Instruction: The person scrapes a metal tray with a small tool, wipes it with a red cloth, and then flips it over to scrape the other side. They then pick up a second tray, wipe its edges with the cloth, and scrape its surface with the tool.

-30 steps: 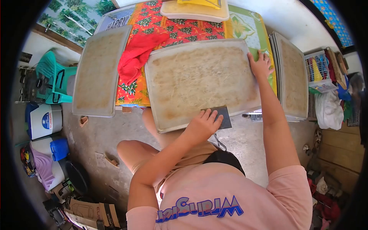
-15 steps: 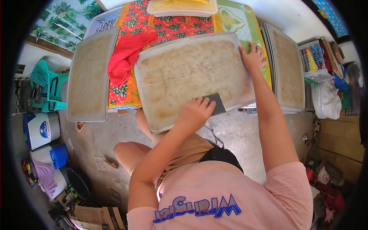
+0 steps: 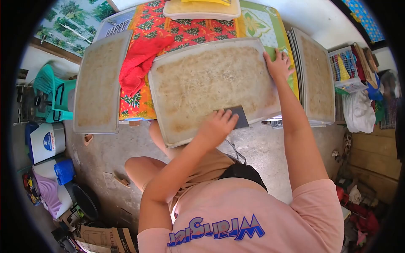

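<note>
head: pad (image 3: 240, 117) perhaps half-under left hand (image 3: 217, 125)

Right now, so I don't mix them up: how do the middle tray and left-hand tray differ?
The middle tray lies with its long sides across the view; those of the left-hand tray run away from the person. The left hand holds a dark flat pad at the middle tray and the right hand touches its edge; no hand touches the left-hand tray. Both are rectangular, pale-rimmed and stained brown.

Left hand (image 3: 217, 124) on dark pad (image 3: 241, 117), right hand (image 3: 279, 66) at mottled panel's (image 3: 206, 84) far-right side
</note>
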A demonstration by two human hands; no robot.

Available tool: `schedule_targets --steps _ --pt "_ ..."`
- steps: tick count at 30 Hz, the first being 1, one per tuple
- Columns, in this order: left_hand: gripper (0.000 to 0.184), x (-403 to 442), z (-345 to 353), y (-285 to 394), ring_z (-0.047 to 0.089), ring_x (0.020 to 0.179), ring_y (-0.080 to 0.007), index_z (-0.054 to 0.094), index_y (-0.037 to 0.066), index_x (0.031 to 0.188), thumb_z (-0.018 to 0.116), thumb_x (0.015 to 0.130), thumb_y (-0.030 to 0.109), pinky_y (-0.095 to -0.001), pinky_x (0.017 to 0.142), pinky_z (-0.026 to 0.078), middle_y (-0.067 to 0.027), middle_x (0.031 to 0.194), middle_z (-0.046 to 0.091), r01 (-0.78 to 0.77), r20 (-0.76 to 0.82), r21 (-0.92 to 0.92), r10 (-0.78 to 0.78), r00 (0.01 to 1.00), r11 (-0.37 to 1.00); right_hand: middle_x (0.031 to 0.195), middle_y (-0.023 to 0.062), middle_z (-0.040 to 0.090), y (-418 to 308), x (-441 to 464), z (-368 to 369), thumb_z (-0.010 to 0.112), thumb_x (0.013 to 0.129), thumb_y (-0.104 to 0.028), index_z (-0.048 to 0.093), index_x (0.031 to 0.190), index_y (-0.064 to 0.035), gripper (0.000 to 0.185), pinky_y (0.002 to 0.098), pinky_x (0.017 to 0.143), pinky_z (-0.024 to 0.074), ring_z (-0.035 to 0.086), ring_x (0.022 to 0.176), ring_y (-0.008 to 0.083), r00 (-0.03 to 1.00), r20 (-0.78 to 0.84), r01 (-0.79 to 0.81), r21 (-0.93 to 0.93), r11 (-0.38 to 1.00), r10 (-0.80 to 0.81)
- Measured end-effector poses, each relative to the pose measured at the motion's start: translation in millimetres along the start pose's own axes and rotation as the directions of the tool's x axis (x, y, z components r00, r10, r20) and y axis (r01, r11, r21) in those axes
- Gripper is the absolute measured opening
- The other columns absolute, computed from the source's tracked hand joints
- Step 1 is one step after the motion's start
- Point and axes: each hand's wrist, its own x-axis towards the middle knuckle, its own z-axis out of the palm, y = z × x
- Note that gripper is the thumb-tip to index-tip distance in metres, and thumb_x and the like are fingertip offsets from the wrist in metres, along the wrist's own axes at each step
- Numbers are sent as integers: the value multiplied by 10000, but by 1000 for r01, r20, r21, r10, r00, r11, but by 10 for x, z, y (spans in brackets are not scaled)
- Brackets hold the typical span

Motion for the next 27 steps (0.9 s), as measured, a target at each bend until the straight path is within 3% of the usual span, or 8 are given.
schedule_targets --steps 5,8,12,16,19,22,25,27 --pt "342 1 -22 109 651 1037 -323 656 63 1136 601 801 105 -412 866 545 -144 1141 679 25 125 -45 -19 992 999 1601 69 285 -9 -1 -20 437 841 -771 379 1511 -306 818 662 1149 43 184 1497 281 1000 1 -8 3 1000 8" --pt "342 -8 25 81 654 1021 -316 656 65 1134 601 797 102 -402 854 546 -142 1134 681 -7 8 -11 7 1000 1000 1601 69 285 -16 -20 -19 437 840 -771 383 1509 -305 816 659 1150 43 186 1496 281 1000 -3 -2 6 1000 2" --pt "351 73 17 -30 645 1032 -318 643 56 1155 588 811 103 -394 855 542 -142 1161 665 66 37 -44 -64 997 997 1601 68 286 14 -22 -18 437 841 -771 389 1506 -302 815 657 1151 40 189 1495 280 1000 -4 -10 2 1000 10" --pt "366 -26 69 133 647 1046 -311 640 53 1162 596 803 115 -394 859 542 -144 1158 665 -74 47 34 73 996 997 1599 69 290 -6 -10 -10 437 839 -773 392 1504 -300 817 658 1150 40 189 1495 281 1000 -3 -5 5 1000 5" --pt "364 47 69 -27 646 1047 -317 641 52 1158 592 805 125 -396 872 541 -158 1132 665 15 -13 37 -14 1000 999 1599 68 291 8 -6 -5 437 839 -773 391 1505 -301 817 657 1151 39 189 1495 282 1000 -4 0 -2 1000 0" --pt "369 135 1 -4 644 1054 -321 635 51 1166 590 808 125 -404 888 537 -163 1132 661 69 82 -62 -64 995 996 1600 67 290 -3 -12 -18 442 837 -772 391 1505 -302 819 658 1150 39 189 1495 283 1000 -7 -11 6 1000 11" --pt "365 86 140 253 644 1060 -314 636 50 1163 593 809 125 -406 884 537 -156 1141 662 -116 55 19 115 992 993 1588 64 309 5 6 23 465 827 -776 415 1492 -302 817 666 1141 62 192 1492 278 999 -32 0 7 1000 1" --pt "351 124 217 210 645 1038 -322 642 49 1149 589 811 131 -407 861 538 -152 1138 661 -89 24 -5 89 996 996 1589 63 307 11 18 43 463 827 -778 414 1492 -303 819 668 1139 63 191 1492 278 1000 -31 6 9 1000 -6"
